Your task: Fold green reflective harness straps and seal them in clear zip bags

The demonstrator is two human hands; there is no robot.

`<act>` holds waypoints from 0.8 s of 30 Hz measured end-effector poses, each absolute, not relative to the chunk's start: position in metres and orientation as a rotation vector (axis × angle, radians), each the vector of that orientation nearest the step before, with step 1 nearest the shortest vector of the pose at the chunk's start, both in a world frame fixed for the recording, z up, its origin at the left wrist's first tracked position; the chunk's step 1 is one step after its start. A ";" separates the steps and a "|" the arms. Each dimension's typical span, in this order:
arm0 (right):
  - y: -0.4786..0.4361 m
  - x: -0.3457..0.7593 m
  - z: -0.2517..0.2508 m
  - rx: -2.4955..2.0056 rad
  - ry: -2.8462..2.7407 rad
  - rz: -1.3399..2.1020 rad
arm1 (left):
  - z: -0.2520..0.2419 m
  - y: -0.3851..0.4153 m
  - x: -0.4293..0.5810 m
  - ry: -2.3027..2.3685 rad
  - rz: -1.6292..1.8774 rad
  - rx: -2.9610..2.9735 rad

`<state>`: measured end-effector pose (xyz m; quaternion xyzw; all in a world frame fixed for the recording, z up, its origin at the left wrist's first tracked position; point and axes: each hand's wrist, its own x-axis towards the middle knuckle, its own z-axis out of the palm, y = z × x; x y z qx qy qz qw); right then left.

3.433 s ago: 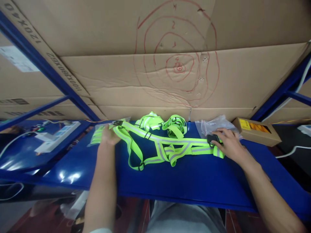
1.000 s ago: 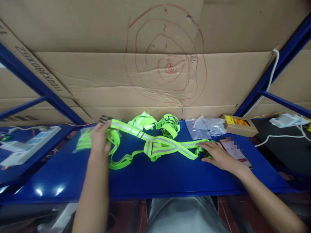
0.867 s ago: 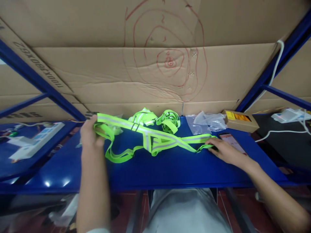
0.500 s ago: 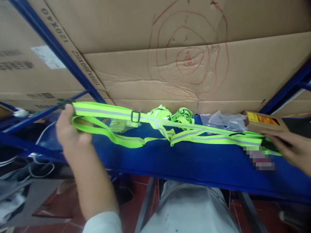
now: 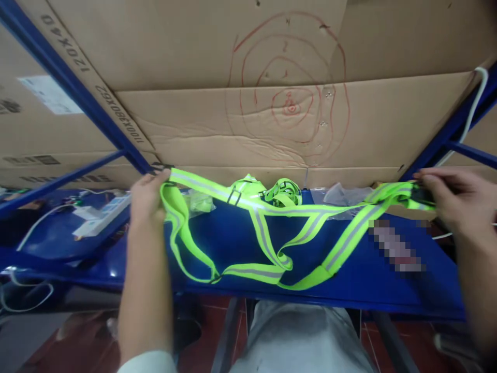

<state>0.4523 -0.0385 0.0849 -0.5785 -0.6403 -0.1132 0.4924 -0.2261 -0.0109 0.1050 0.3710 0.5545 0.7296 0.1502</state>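
A neon yellow-green strap harness (image 5: 267, 208) with grey reflective stripes hangs between my two hands, over the blue table. My left hand (image 5: 149, 199) is closed on its left end, by a black buckle. At the right end, my right hand (image 5: 452, 197) pinches the strap near a black buckle piece. Lower loops of the harness droop toward the table's front edge, with a twist near the middle. Behind it lie a coiled bundle of the same strap (image 5: 285, 192) and a folded piece (image 5: 247, 186).
The blue table (image 5: 240, 248) has a cardboard wall (image 5: 186, 119) with red drawn circles behind it. A white power strip (image 5: 103, 215) lies at left. Clear plastic bags (image 5: 341, 194) and a pixelated item (image 5: 396, 246) are at right. Blue posts flank the table.
Both hands have come closer together, the left moving right. The harness has slackened, and its lower straps now hang in wide loops. The view has shifted a little.
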 end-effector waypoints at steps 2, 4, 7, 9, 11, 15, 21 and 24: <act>-0.006 0.419 0.078 -1.350 -1.578 -0.147 | 0.079 0.011 -0.219 1.679 1.966 1.051; 0.012 0.400 0.068 -1.381 -1.689 -0.106 | 0.056 0.023 -0.213 1.788 1.848 1.068; 0.024 0.387 0.048 -1.391 -1.853 -0.077 | 0.035 0.026 -0.205 1.951 1.686 1.158; 0.031 0.377 0.035 -1.370 -1.981 -0.060 | 0.030 0.019 -0.194 2.044 1.599 1.270; 0.036 0.364 0.026 -1.332 -2.108 -0.053 | 0.030 0.004 -0.175 2.107 1.517 1.430; 0.026 0.323 0.013 -1.205 -2.340 -0.057 | 0.023 -0.044 -0.113 1.937 1.077 2.009; -0.022 0.243 -0.006 -0.857 -2.560 0.047 | -0.007 -0.097 -0.029 1.691 0.543 2.287; -0.030 0.215 -0.018 -0.678 -2.578 0.309 | -0.012 -0.103 -0.019 1.652 0.445 2.329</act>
